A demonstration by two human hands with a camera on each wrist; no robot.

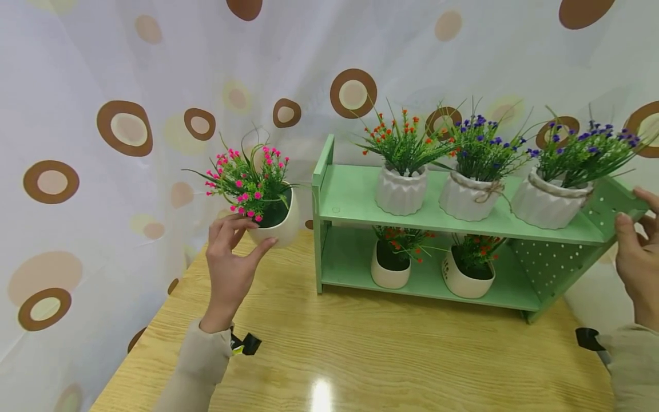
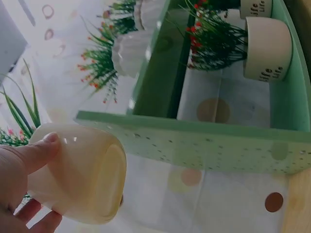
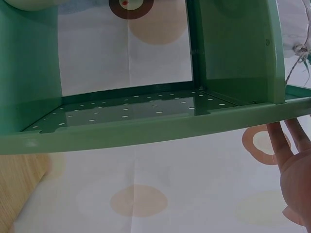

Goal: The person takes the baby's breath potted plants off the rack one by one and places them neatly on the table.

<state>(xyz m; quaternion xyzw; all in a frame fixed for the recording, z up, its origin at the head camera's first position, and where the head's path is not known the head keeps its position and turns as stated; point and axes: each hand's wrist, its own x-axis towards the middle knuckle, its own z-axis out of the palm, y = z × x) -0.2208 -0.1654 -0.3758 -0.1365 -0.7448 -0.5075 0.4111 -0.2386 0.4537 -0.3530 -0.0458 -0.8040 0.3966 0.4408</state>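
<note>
My left hand [image 1: 229, 263] holds a potted plant with pink flowers [image 1: 278, 226], thumb on one side of the cream pot and fingers on the other. In the left wrist view the pot [image 2: 82, 174] is tilted, its base turned toward the shelf and raised off the table. At the far right my right hand [image 1: 635, 257] is at the side panel of the green shelf [image 1: 355, 212]. In the right wrist view its fairly straight fingers [image 3: 278, 141] meet the panel's outer side near the upper tier.
On the upper tier stand three white pots: one with orange flowers [image 1: 401, 191], two with purple flowers [image 1: 471, 197]. Below are two cream pots with red-orange flowers [image 1: 391, 274]. The shelf stands on a wooden table [image 1: 391, 355] before a spotted curtain [image 1: 309, 46].
</note>
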